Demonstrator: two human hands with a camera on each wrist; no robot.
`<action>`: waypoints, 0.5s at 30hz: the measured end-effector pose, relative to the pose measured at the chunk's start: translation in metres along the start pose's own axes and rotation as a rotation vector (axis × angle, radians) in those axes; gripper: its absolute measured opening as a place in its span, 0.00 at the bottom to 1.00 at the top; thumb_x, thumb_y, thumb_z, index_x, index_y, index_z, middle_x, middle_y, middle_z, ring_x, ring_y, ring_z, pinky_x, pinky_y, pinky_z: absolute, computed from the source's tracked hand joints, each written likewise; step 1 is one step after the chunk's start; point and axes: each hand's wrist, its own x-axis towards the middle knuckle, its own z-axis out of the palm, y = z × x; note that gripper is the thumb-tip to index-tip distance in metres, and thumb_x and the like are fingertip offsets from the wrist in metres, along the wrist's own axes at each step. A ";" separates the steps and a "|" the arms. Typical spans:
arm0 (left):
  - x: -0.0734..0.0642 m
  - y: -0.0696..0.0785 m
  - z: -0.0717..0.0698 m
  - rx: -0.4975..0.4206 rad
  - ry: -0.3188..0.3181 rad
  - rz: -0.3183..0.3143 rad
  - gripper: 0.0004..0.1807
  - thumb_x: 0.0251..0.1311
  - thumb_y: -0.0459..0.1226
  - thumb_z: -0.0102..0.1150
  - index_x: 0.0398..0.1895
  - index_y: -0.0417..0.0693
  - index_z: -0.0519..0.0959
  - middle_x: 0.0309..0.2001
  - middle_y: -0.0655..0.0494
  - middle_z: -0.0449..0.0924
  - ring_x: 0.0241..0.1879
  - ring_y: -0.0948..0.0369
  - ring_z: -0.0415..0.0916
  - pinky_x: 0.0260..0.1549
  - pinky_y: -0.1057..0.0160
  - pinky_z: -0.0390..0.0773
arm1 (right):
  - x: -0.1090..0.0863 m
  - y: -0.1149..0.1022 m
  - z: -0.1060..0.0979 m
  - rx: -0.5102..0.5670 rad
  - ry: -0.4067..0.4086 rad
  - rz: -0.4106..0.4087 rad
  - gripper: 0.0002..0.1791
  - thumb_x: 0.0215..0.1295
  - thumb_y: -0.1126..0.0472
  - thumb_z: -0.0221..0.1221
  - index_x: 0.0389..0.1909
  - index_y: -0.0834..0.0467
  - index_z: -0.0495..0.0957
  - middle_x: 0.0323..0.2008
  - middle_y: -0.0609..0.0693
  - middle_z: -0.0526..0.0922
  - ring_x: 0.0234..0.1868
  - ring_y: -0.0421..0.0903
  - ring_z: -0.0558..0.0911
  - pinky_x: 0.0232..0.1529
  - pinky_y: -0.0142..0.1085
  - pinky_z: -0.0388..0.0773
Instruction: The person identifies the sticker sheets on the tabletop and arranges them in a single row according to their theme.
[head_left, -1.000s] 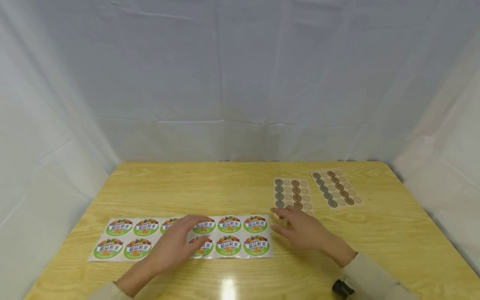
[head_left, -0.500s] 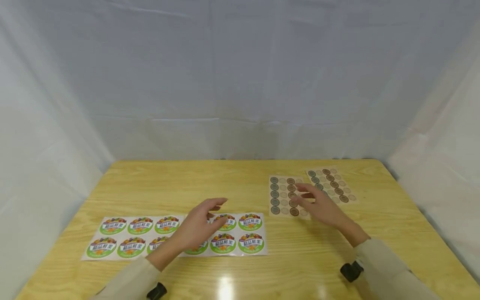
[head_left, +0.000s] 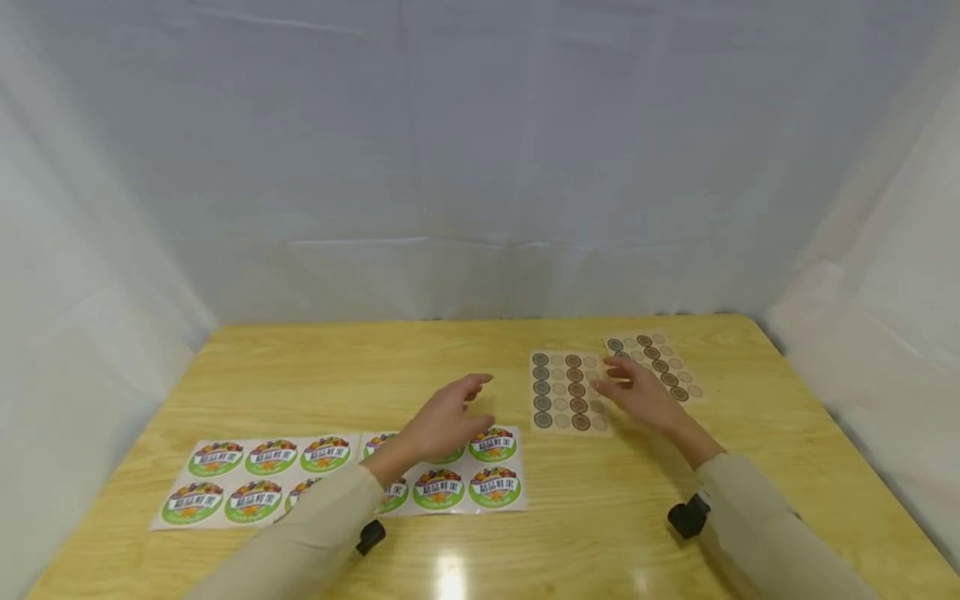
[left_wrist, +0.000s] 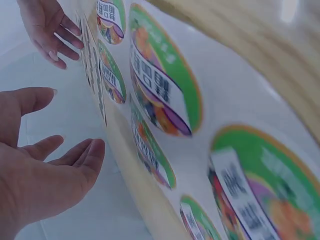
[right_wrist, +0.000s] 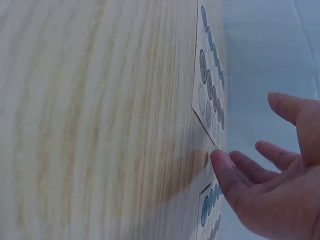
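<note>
Shifted rightward and forward with the left hand (head_left: 450,421), loose-fingered, empty, near white sheets of round green fruit stickers (head_left: 438,488). Hovering with relaxed, empty right hand (head_left: 645,396) by beige paper sheets of blue-grey and brown discs (head_left: 567,392). Yet to lift any off the yellow wooden table (head_left: 600,533).

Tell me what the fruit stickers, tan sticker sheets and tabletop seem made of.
Fruit stickers: probably coated paper or plastic film, given crisp, bright printing; gloss is unclear. Tan sticker sheets: likely matte kraft paper, from their dull color. Tabletop: wood or wood-look laminate, shiny, with visible grain and a bright reflection.
</note>
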 end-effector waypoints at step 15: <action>0.056 0.014 0.037 0.157 -0.021 -0.030 0.44 0.56 0.42 0.66 0.71 0.38 0.55 0.62 0.37 0.66 0.62 0.46 0.65 0.60 0.52 0.64 | 0.018 -0.008 0.015 -0.101 0.015 0.104 0.49 0.61 0.44 0.63 0.70 0.71 0.52 0.67 0.68 0.60 0.67 0.65 0.59 0.64 0.55 0.56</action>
